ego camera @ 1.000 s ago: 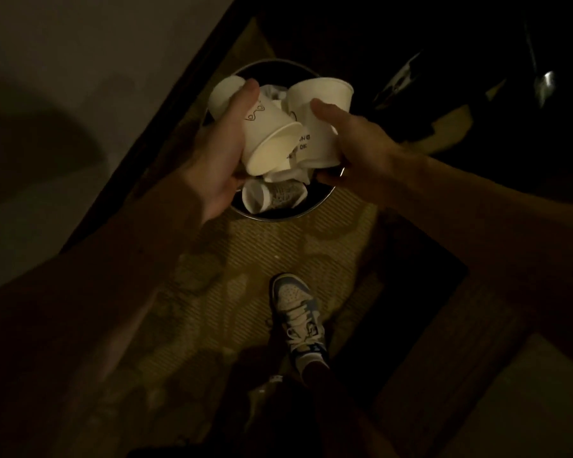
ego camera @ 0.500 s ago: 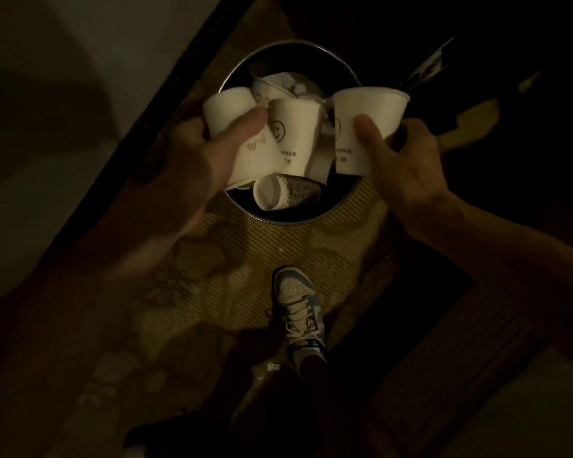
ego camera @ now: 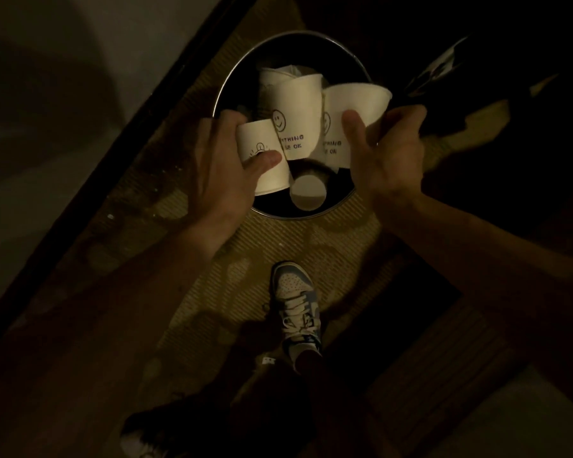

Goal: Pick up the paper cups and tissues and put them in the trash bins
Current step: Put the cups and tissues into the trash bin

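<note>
L hand (ego camera: 225,166) & R hand (ego camera: 391,160) still grip paper cups (ego camera: 255,148); R cup (ego camera: 358,104) now further over bin (ego camera: 311,51).

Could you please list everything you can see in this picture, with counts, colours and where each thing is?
Trash bin: one, dark with shiny rim, on the mat, upper centre.
Drawing cup: one, white, gripped over the bin's left side.
Smiley cup: one, white, over the bin's middle; whether held, cannot tell.
Right cup: one, white, gripped over the bin's right rim.
Lying cup: one, white, on its side inside the bin.
Mat: one, tan woven, under the bin.
Sneaker: one, blue and white, on the mat.
Left hand: one, grips the drawing cup.
Right hand: one, grips the right cup.
</note>
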